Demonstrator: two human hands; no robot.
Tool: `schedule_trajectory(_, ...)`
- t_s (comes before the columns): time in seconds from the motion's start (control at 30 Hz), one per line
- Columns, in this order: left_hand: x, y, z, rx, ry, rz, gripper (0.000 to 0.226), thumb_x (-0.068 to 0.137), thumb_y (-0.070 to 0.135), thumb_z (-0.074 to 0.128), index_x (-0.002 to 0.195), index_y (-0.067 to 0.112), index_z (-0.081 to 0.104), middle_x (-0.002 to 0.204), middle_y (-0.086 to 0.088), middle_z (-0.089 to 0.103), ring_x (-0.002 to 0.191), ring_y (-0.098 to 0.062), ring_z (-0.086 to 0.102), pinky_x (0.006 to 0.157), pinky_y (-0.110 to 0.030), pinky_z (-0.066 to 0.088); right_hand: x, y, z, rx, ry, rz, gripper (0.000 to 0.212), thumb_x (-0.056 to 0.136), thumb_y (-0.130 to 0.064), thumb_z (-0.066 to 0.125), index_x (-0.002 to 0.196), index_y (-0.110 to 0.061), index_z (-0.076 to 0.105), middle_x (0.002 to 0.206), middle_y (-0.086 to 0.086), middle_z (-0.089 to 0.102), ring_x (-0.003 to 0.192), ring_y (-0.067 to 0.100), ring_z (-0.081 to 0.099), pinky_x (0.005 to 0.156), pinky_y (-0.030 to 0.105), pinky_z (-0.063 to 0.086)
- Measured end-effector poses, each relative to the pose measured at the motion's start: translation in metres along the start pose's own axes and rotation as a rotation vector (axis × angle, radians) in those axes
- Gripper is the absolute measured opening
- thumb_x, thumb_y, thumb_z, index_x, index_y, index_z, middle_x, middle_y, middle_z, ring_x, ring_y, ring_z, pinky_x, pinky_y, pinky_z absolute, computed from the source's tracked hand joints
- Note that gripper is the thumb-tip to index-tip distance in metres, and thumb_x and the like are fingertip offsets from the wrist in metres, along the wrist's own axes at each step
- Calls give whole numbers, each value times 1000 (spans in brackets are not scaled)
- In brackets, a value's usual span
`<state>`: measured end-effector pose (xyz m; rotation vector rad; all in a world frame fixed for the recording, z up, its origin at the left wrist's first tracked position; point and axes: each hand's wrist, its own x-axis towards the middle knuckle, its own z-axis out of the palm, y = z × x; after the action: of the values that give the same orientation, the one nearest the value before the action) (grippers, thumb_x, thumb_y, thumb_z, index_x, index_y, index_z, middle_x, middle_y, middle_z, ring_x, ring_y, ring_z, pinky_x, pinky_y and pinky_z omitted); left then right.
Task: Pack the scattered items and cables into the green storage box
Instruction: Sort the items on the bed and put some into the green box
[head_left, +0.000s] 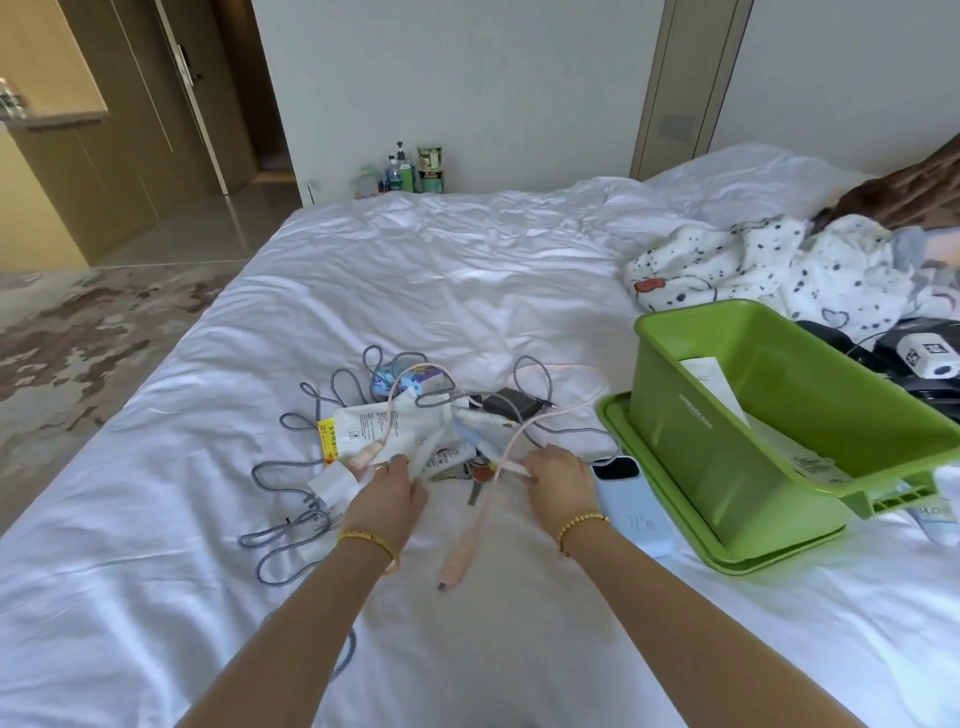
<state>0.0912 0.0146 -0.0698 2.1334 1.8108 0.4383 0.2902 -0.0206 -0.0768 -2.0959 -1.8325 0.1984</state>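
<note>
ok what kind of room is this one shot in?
Most likely a bedroom, possibly a hotel room. The work surface is a bed with a rumpled white duvet and a pillow near the wall. Toiletry bottles stand on the floor beyond it, and a wooden door opens at left.

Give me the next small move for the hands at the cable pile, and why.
Probably lift the pink cable clear of the pile and gather it into loops. Both the left hand and the right hand pinch it, yet it is draped over the white pouch and crosses the grey braided cable. The green storage box sits open to the right.
</note>
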Motion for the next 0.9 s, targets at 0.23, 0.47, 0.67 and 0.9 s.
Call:
schedule_trajectory(0.23,-30,51,-34,-368,231,41,30,97,20,41,124,8,41,62,-4,52,60,-23,54,56,-35,39,-29,-7,-54,614,261,284,32,97,-30,39,68,-18,35,56,-3,38,56,19,40,62,33,35)
schedule_trajectory(0.47,-44,137,-44,-708,217,171,38,95,7,37,134,11,36,109,-15,50,85,-32,54,72,-29,47,-59,-6,-119,887,565,204,19,100,-22,31,86,-11,38,59,-1,38,52,14,38,50,30,30)
schedule_trajectory(0.67,-59,216,-31,-928,-46,161,17,94,8,37,94,21,48,77,-5,51,62,-16,55,49,-23,45,-82,47,-168,889,835,247,9,99,-13,28,92,-9,33,61,-1,31,50,11,31,47,20,27)
schedule_trajectory(0.9,-76,296,-11,-1246,-195,74,24,94,1,38,110,8,54,109,-14,54,90,-20,59,79,-31,57,-94,106,-202,997,906,552,37,92,2,32,128,-10,32,82,4,38,76,27,48,63,24,36)
